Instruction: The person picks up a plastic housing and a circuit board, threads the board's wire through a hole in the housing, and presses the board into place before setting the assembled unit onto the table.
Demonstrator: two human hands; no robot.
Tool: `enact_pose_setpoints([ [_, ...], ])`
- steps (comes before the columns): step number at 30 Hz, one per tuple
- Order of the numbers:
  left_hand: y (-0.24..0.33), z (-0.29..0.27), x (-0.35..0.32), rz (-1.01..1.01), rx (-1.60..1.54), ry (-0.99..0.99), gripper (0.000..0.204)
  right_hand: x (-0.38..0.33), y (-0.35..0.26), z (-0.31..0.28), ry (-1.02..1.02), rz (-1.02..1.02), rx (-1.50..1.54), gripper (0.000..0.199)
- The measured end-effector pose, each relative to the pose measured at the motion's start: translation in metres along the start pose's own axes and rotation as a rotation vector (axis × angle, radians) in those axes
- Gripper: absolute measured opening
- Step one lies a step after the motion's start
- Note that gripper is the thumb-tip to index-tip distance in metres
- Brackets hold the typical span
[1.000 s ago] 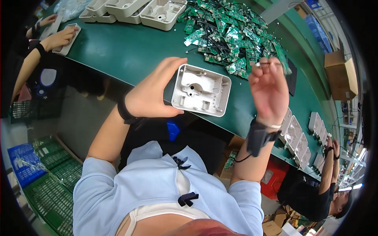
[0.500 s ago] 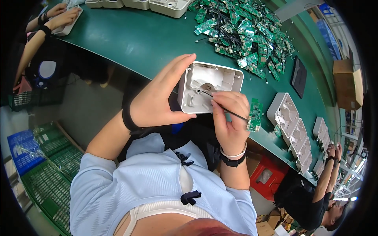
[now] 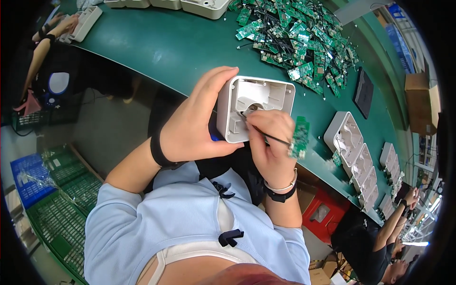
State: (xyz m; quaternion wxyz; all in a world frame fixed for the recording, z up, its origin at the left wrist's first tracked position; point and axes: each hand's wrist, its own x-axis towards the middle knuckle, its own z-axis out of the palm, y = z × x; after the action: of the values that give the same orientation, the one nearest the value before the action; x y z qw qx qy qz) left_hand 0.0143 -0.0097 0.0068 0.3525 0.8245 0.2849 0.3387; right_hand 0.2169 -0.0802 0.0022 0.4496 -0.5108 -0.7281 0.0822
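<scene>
My left hand (image 3: 192,121) grips a white plastic housing (image 3: 227,111) by its left side, thumb below and fingers above, its hollow inside facing me. Between the fingertips of my right hand (image 3: 274,135) is a thin black cable (image 3: 273,137), pinched close to its end. That end points into the housing near a round recess; my fingers partly cover the spot. From the cable's other end a green circuit board (image 3: 300,137) hangs to the right of my right hand, blurred by motion.
A heap of green circuit boards with black cables (image 3: 304,42) lies at the far right of the green table (image 3: 142,52). Beside it is a dark flat tray (image 3: 364,92). White housings (image 3: 354,152) stand in a row at right. Co-workers' hands (image 3: 66,26) show at left and right.
My right hand has moved slightly up and left, its fingertips deeper over the housing. The dangling board has swung left. The housing has tilted a little.
</scene>
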Motion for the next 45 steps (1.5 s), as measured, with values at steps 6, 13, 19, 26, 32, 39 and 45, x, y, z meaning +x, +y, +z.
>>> enact_pose_setpoints([
  [6,-0.004,0.016,-0.007,-0.02,-0.216,0.109,0.11,-0.003,-0.009,-0.001,-0.026,0.176,-0.072,0.02],
  [13,-0.011,0.002,-0.002,-0.075,-0.222,0.011,0.114,-0.018,-0.008,-0.019,0.072,0.439,0.185,0.016],
  [19,-0.008,-0.002,-0.001,-0.093,-0.251,-0.002,0.11,-0.027,0.014,-0.019,0.321,0.45,0.084,0.024],
  [26,-0.007,-0.006,0.002,-0.143,-0.237,-0.029,0.11,-0.012,0.022,-0.026,0.273,-0.014,-0.239,0.03],
  [32,-0.009,-0.005,0.0,-0.173,-0.208,-0.03,0.111,-0.014,-0.004,-0.04,-0.056,-0.22,-0.182,0.025],
  [39,-0.006,-0.009,-0.001,-0.351,-0.245,-0.064,0.112,-0.025,0.0,-0.022,-0.127,-0.117,-0.023,0.024],
  [45,-0.01,-0.011,-0.003,-0.362,-0.242,-0.051,0.111,-0.021,-0.001,-0.013,-0.035,-0.013,0.097,0.026],
])
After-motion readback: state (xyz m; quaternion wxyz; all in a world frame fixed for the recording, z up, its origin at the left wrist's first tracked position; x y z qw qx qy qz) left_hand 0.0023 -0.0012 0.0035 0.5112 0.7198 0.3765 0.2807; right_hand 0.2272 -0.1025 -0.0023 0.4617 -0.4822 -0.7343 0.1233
